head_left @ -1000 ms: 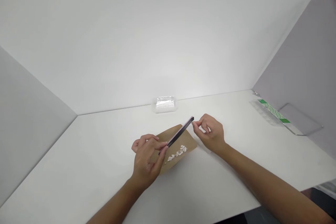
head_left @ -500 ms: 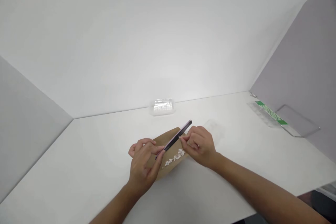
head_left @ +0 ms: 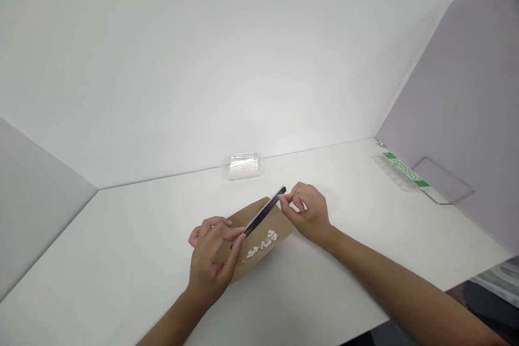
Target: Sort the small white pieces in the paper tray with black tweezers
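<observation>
Dark strip [head_left: 261, 215], with a pinkish edge along one side, is held up at a slant above the brown sheet [head_left: 279, 223], its lower end to the left and near, its upper end to the right and far. The left hand [head_left: 210, 264] has thumb and forefinger clamped on that lower end, its other fingers loosely curled. The right hand [head_left: 307, 212] has thumb and forefinger drawn together at the upper end; whether they grip the strip or some tiny thing against it, I cannot tell. On the sheet, below and to the right of the strip, lies a row of small white pieces [head_left: 270, 237]. The step in hand looks to be fine fingertip work on the strip's face near its far end. The next move seems to call for a steady left pinch and a light, exact right touch, clear of the loose pieces.
</observation>
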The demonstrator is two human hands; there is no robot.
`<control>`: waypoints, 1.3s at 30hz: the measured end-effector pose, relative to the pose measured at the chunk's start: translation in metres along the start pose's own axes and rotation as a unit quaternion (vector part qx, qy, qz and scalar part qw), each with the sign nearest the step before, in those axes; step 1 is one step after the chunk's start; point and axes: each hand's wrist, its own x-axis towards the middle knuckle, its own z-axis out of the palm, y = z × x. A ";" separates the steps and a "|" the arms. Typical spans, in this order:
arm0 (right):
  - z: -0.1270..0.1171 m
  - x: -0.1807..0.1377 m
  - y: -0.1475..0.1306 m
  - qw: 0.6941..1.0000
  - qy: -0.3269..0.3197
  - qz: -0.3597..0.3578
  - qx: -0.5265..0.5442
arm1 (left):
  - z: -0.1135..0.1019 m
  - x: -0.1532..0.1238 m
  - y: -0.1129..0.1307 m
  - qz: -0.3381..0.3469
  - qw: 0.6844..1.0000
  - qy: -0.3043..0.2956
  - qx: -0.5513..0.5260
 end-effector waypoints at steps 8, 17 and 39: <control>0.000 0.000 -0.007 0.999 -0.023 -0.036 0.023 | 0.000 0.000 0.000 0.004 1.000 -0.001 0.001; 0.004 -0.006 -0.018 0.995 -0.059 -0.067 0.048 | 0.001 -0.001 0.000 0.000 1.000 0.008 -0.004; 0.002 -0.006 -0.006 0.990 -0.107 -0.067 0.059 | 0.001 -0.001 0.004 0.002 1.000 0.024 -0.012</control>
